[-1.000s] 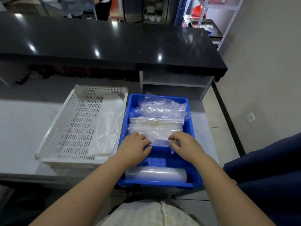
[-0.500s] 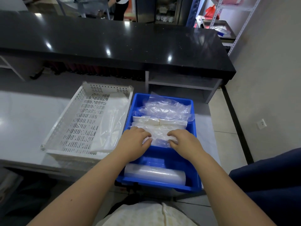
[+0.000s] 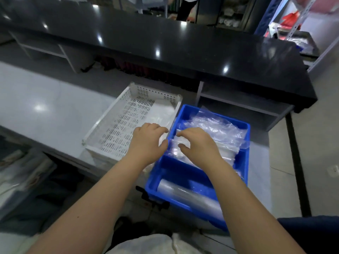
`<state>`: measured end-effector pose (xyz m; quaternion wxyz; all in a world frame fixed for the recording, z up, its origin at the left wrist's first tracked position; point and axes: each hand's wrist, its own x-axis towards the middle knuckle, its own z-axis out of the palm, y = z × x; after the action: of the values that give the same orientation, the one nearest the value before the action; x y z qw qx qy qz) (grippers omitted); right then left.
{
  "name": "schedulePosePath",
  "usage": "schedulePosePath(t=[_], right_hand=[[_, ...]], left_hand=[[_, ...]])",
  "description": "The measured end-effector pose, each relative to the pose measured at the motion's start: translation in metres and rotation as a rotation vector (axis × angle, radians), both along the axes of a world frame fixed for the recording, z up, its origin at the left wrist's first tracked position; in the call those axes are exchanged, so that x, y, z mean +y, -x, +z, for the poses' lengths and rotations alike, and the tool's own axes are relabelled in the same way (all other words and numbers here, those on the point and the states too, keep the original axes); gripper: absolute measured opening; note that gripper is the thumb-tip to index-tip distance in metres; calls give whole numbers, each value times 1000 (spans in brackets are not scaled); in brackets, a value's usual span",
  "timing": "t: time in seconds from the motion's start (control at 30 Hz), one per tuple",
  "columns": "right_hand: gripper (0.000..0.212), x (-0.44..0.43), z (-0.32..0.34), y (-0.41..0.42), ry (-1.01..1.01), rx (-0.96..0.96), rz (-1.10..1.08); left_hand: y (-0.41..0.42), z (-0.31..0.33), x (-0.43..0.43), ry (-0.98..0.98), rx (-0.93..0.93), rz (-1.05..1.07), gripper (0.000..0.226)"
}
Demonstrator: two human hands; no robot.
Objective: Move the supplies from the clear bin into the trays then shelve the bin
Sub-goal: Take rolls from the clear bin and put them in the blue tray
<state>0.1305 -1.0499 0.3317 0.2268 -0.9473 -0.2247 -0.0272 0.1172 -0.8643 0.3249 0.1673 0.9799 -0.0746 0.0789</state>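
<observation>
A blue tray (image 3: 245, 163) sits at the right end of the white counter. Crumpled clear plastic bags (image 3: 220, 131) fill its far section, and a clear plastic roll (image 3: 187, 197) lies in its near section. A white perforated tray (image 3: 113, 129) stands to its left with a clear plastic sheet (image 3: 161, 114) along its right side. My left hand (image 3: 148, 142) hovers over the wall between the two trays, fingers curled on the left end of the bag bundle. My right hand (image 3: 198, 143) pinches the same bundle inside the blue tray.
A black glossy counter (image 3: 165, 43) runs across the back, with open white shelf cubbies (image 3: 238, 101) under it. Metal shelving (image 3: 300, 21) stands at the far right. Blurred packages (image 3: 18, 171) lie low on the left, below the white counter (image 3: 45, 110).
Both hands have slid left across the bags toward the blue tray's left wall. My left hand now reaches over the white tray's edge. The view has swung right.
</observation>
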Motion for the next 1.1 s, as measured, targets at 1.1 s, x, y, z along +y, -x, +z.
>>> schedulePosePath(t=[1.1], right_hand=[[38,727,-66,85,241,29,988]], left_hand=[[266,-77,640,119,181,1085,39]])
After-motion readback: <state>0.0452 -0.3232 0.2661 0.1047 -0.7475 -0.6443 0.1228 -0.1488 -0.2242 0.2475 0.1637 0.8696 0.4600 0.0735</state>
